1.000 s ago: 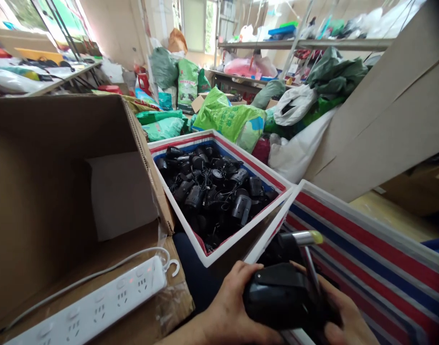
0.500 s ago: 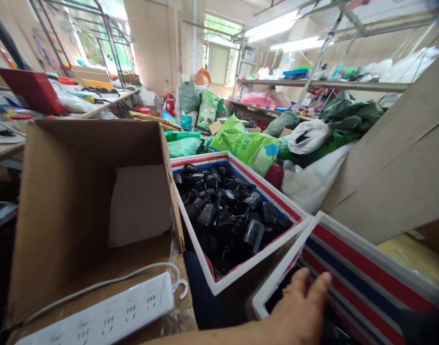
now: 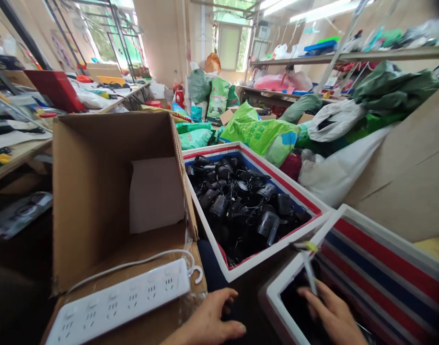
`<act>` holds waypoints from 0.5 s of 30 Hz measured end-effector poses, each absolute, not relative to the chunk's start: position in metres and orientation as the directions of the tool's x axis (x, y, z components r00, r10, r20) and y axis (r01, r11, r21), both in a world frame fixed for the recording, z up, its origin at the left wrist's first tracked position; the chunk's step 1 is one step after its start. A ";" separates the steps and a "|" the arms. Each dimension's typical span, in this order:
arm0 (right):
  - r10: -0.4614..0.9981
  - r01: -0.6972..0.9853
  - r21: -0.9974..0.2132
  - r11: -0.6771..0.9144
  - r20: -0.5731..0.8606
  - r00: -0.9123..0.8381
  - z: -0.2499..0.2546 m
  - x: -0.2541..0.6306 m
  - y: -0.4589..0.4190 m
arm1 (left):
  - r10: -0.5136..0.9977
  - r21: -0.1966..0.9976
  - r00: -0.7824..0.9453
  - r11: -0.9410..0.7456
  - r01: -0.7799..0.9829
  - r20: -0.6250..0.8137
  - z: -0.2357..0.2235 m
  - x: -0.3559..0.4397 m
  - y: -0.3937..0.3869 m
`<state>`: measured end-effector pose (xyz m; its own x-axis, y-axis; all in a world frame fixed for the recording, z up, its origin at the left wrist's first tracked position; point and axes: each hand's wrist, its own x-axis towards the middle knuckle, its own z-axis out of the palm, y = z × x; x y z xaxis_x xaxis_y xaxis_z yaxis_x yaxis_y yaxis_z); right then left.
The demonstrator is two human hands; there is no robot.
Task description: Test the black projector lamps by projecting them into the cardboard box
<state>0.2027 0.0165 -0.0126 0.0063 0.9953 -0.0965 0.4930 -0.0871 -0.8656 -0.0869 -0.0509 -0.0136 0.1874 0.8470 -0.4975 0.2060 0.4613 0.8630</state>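
My left hand (image 3: 212,316) is at the bottom middle, right of the power strip (image 3: 122,299). Its thumb and slightly bent fingers are apart, and nothing shows between them. Over the right-hand bin with red, white and blue striped lining (image 3: 377,254), my right hand (image 3: 330,306) is closed on a thin grey stick-like item (image 3: 309,273). That item points upward, with a blurred yellow-green end; its exact kind is unclear. Dark contents of this bin are mostly hidden by the hand and shadow. Beside it, a white-rimmed bin (image 3: 219,273) holds many black electrical devices (image 3: 241,206) with tangled cables.
An open cardboard box (image 3: 86,201) lies on its side at left, behind the power strip. Green bags (image 3: 262,129) and a white sack (image 3: 345,167) are piled beyond the bins. A cardboard sheet (image 3: 402,172) leans at right. A cluttered table (image 3: 21,148) stands far left.
My left hand has moved left, away from the right-hand bin. My right hand has come into view there, holding the thin grey item. The camera view has turned slightly left.
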 end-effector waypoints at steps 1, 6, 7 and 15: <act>0.987 0.522 -0.850 -0.073 -0.136 -0.084 -0.018 0.184 0.027 | 0.844 0.862 0.187 0.471 0.190 -0.503 -0.016 -0.088 -0.053; 0.901 0.776 -0.620 0.114 -0.264 -0.343 -0.040 0.096 0.079 | 0.854 0.884 0.227 0.450 0.125 -0.467 -0.032 -0.096 -0.058; 0.892 0.789 -0.597 0.143 -0.268 -0.365 -0.043 0.084 0.086 | 0.858 0.890 0.237 0.446 0.098 -0.456 -0.038 -0.098 -0.059; 0.778 0.820 -0.476 0.318 -0.363 -0.513 -0.039 0.067 0.089 | 0.851 0.844 0.224 0.513 -0.155 -0.476 -0.086 -0.103 -0.063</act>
